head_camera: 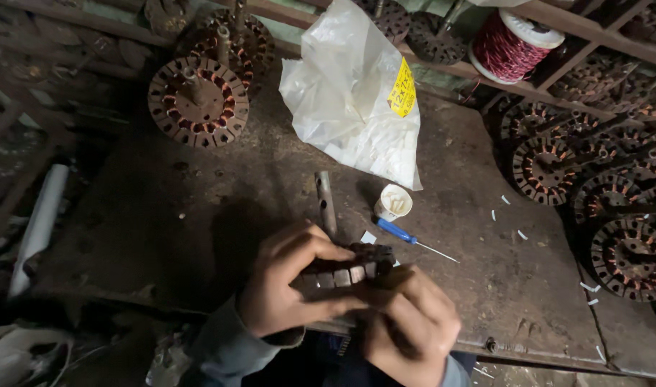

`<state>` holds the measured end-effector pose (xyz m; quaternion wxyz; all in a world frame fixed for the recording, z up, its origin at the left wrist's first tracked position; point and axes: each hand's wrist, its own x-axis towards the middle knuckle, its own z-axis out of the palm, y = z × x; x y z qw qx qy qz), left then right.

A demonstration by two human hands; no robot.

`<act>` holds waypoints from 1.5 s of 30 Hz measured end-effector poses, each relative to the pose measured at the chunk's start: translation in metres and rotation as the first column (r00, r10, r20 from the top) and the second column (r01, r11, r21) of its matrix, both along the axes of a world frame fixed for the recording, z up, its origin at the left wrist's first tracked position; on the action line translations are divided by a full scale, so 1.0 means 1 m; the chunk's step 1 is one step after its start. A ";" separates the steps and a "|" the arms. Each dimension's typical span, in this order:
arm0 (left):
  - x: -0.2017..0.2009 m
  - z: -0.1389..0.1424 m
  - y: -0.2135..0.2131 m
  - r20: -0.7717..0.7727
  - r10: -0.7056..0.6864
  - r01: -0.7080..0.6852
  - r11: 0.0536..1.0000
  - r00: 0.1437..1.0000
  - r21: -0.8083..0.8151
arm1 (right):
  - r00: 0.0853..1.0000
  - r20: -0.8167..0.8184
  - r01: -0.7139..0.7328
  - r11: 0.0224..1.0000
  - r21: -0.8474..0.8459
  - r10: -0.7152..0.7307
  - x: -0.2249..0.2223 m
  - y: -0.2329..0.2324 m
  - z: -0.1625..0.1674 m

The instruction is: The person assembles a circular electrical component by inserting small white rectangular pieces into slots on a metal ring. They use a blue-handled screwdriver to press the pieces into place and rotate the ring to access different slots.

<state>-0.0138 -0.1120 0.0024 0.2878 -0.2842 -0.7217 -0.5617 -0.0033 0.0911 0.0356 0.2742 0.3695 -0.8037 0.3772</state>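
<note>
My left hand (288, 279) grips a round slotted metal motor core (346, 271) from the left, fingers curled over its rim. My right hand (410, 326) closes on the same core from the lower right, fingertips at its toothed edge where pale slot liners show. Both hands are slightly blurred. The core is held at the near edge of a dark, grimy metal workbench (199, 215). A blue-handled pick or small screwdriver (406, 237) lies just beyond the core. Next to it stands a small white cup (394, 202), and a short metal rod (326, 201) lies upright in view.
A white plastic bag (356, 93) of pale strips lies at the back. Wound motor cores sit at the back left (199, 100) and several are stacked at right (600, 193). A spool of red wire (514, 43) rests on a shelf. A white tube (40, 222) lies left.
</note>
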 end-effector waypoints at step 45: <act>0.004 -0.006 0.026 0.038 0.292 -0.294 0.954 0.956 0.061 | 0.926 0.104 0.323 0.905 0.278 -0.363 -0.018 0.052 -0.041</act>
